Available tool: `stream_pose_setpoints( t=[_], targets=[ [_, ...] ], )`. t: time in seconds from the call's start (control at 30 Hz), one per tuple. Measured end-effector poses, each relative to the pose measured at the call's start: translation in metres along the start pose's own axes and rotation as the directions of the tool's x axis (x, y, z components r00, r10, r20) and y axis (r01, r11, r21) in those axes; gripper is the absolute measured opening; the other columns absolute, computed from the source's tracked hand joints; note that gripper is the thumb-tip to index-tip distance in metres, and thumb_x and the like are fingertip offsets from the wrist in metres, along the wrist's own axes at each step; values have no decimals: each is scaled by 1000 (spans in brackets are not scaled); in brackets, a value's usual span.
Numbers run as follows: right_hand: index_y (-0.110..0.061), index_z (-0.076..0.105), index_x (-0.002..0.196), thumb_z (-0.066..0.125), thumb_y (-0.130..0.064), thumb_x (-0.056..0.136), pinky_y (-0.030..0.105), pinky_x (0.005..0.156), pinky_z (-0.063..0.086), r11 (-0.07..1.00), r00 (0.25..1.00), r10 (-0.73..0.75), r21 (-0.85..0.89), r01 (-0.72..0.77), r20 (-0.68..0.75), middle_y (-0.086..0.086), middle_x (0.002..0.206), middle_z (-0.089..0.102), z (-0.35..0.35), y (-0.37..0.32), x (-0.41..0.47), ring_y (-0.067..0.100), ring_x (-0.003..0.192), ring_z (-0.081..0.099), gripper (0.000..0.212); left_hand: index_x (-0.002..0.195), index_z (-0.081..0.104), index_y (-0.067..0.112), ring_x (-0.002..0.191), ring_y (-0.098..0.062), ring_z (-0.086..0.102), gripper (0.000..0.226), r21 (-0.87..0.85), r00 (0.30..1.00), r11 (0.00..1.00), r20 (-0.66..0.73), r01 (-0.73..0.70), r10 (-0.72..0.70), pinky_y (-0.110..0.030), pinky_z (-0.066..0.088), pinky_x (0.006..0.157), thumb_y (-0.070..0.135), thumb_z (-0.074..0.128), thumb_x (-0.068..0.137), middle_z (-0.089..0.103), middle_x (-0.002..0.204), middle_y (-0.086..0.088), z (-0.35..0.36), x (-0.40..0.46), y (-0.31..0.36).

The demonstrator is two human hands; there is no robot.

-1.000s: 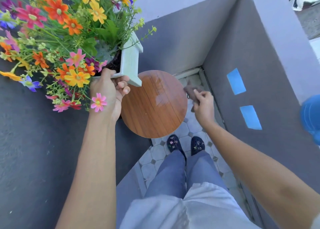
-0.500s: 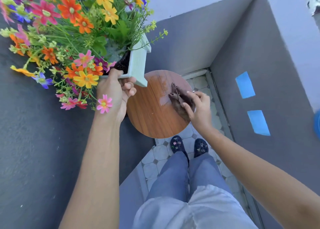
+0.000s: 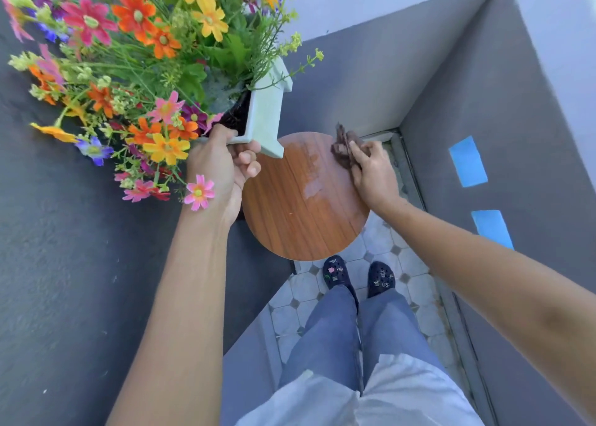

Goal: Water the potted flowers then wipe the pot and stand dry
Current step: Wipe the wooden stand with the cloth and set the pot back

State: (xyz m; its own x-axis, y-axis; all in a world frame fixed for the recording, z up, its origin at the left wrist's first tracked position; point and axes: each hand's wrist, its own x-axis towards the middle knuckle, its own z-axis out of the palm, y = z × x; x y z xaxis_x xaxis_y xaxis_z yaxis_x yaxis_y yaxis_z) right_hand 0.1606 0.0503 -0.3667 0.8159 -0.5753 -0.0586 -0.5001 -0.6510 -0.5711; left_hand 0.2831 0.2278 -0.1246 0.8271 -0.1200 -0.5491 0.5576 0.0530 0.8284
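- Gripping the pale pot [image 3: 266,116] by its rim, the left hand [image 3: 219,167] holds it lifted above the stand's [image 3: 300,213] far-left edge, flowers [image 3: 135,58] spilling left.
- The right hand [image 3: 371,171] presses a brown cloth [image 3: 343,150], fingers curled over it, on the stand's far-right edge.
- A wet patch [image 3: 314,180] shines on the stand's middle.

Both forearms bare, no sleeves, no watch or rings seen. Blue jeans [image 3: 354,335], loose leg. White top [image 3: 361,403], hem over thighs. Dark navy clog-type shoes [image 3: 335,272] w/ vent holes & small multicolour charms on both.
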Motion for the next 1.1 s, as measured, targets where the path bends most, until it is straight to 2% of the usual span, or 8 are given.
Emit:
stream_pose_setpoints(
  t=[0.23,0.37,0.47,0.63,0.77,0.9,1.0,1.1],
  targets=[
    [-22,51,142,57,-13,91,45,74,55,989,974,-144,41,139,172,12,120,47,53,-88,-39,33,106,50,52,68,47,5,37,-11,40,26,23,1000,1000,-17,-18,18,-20,32,37,1,41,93,56,53,-13,-4,8,3],
    [-17,46,146,55,-15,96,41,64,50,903,800,-424,125,412,425,19,122,47,74,-122,-103,37,107,46,51,69,47,4,37,-11,41,26,24,1000,1000,-22,-10,10,-20,32,36,0,41,94,56,57,-15,-5,9,5],
    [-19,48,145,44,-25,99,44,66,53,839,730,-533,156,522,427,17,116,50,65,-99,-103,34,103,51,46,70,48,3,38,-11,41,25,29,1000,1000,-22,-7,7,-20,32,36,1,41,94,57,57,-15,-7,9,5],
    [-25,54,139,50,-15,96,31,84,45,991,987,-97,102,84,130,11,125,51,27,-54,-16,29,109,53,45,67,49,4,38,-11,41,27,27,999,1000,-29,-13,14,-20,32,36,1,42,93,57,57,-15,-8,11,4],
    [-22,54,136,50,-11,90,41,85,52,987,992,119,109,-114,-33,9,120,47,32,-68,22,27,109,51,47,69,50,4,38,-11,41,25,30,999,999,-27,-19,20,-21,33,37,2,43,93,57,57,-14,-9,14,5],
    [-39,58,124,56,-26,91,45,94,53,948,920,-310,144,283,238,-3,126,56,70,-113,-12,21,110,58,36,69,49,4,36,-11,41,25,16,999,1000,-33,-15,16,-20,32,36,2,42,94,57,51,-11,-5,17,4],
    [-27,56,138,54,-33,98,42,86,54,706,549,-646,141,694,529,9,125,49,89,-137,-33,29,111,53,41,66,49,4,36,-11,41,28,13,999,1000,-34,-23,23,-20,32,36,2,41,94,57,50,-11,-4,18,5],
    [-28,59,136,53,-40,98,39,89,51,784,644,-586,144,604,491,8,123,49,76,-137,-5,28,115,50,40,67,48,4,36,-11,41,27,22,999,999,-29,-23,23,-20,32,36,2,41,93,57,49,-11,-5,18,8]
  ],
)
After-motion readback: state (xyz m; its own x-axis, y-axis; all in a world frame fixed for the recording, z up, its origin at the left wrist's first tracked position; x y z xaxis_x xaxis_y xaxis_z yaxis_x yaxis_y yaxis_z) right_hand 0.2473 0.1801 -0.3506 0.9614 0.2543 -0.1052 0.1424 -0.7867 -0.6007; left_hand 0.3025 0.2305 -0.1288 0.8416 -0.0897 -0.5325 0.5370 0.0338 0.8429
